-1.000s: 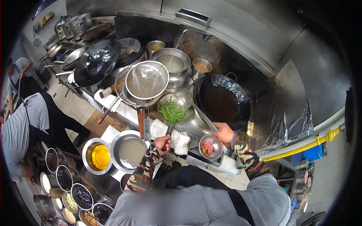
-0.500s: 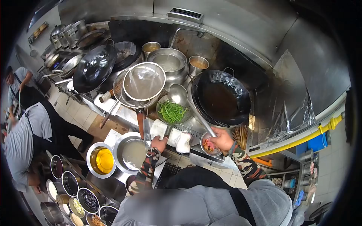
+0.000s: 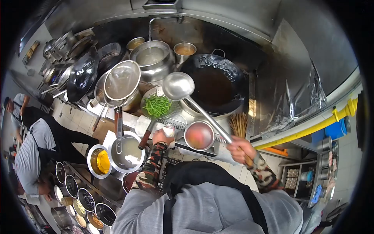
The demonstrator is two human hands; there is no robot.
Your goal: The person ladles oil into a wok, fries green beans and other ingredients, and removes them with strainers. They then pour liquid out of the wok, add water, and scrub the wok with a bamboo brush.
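Note:
My right hand (image 3: pixel 240 149) is closed round the handle of a long metal ladle (image 3: pixel 208 117). The ladle's bowl (image 3: pixel 178 85) hangs over the near-left edge of a black wok (image 3: pixel 214 84) with dark liquid in it. My left hand (image 3: pixel 161 137) is closed on a white cloth (image 3: pixel 168 130) at the counter's front edge. Just left of that hand is the dark handle of a perforated strainer (image 3: pixel 146 132), whose pan holds green beans (image 3: pixel 157 106). Between my hands stands a metal pot (image 3: pixel 199 135) with blurred pinkish pieces inside.
A mesh sieve (image 3: pixel 122 80) rests at left, near a large steel pot (image 3: pixel 150 58). Two steel bowls, one with yellow oil (image 3: pixel 103 162), one with cloudy liquid (image 3: pixel 128 154), sit lower left. A bamboo brush (image 3: pixel 238 124) stands right of the wok. Co-workers are at far left.
My left hand has left the strainer's handle and taken hold of the cloth. My right hand has moved right with the ladle, away from the metal pot, which is now in full view.

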